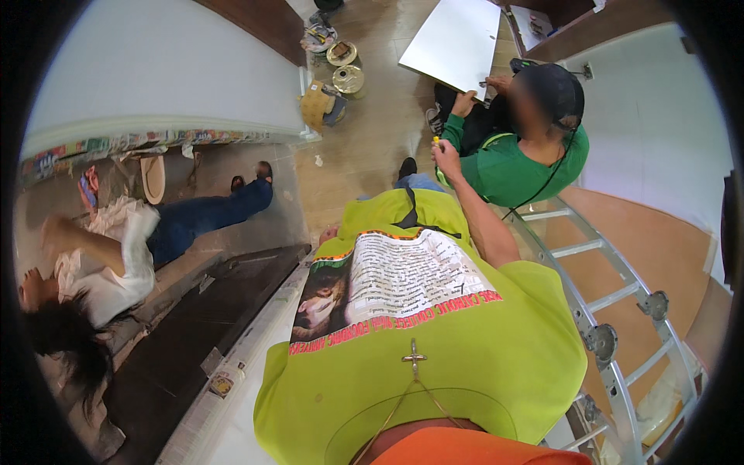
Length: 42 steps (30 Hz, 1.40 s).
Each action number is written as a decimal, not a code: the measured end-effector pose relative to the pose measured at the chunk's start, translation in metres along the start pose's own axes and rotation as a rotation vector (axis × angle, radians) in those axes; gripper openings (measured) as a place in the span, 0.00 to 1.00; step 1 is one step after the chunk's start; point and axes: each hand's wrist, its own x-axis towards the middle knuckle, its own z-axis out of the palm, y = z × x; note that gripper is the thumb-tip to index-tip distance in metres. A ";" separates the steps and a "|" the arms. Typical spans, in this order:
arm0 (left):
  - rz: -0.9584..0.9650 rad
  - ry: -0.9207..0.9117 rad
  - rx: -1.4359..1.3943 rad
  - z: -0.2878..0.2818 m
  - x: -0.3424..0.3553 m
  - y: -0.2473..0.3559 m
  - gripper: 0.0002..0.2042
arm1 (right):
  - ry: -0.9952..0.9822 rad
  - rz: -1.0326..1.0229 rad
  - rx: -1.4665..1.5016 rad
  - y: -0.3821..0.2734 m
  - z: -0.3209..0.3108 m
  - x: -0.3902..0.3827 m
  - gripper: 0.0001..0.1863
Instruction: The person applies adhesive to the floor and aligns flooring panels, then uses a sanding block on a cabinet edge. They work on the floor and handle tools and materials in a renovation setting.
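Below your chest, your right hand (446, 157) is reaching out at the end of your bare forearm and is closing around a small yellow object (436, 141); its exact shape is too small to tell. Your left hand (328, 232) is showing only as a sliver beside the hem of your lime-green shirt (434, 349), so you cannot tell whether it is open or closed. The yellow object is sitting at the top of your right fist, just beside the knee of a seated person in a green shirt (511, 167).

That person is holding one flat, rectangular white panel (453, 43) with a smooth matte face, one hand at its lower edge.

To your right, one aluminium ladder (612, 310) is running down the view, its rungs ribbed and its hinges round and metallic.

The floor (372, 132) is showing wood-grain planks in a light tan. At its far end, two round metal cans (346, 68) with shiny gold lids are standing close together, next to a crumpled cardboard piece (316, 105).

To your left, a second person in a white top and blue jeans (198, 217) is lying on a grey tiled surface below a glossy white curved rim edged with patterned tape (147, 142).
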 end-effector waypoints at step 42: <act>0.015 0.126 -0.143 -0.117 0.293 0.388 0.15 | 0.152 0.208 0.280 -0.136 0.040 0.340 0.10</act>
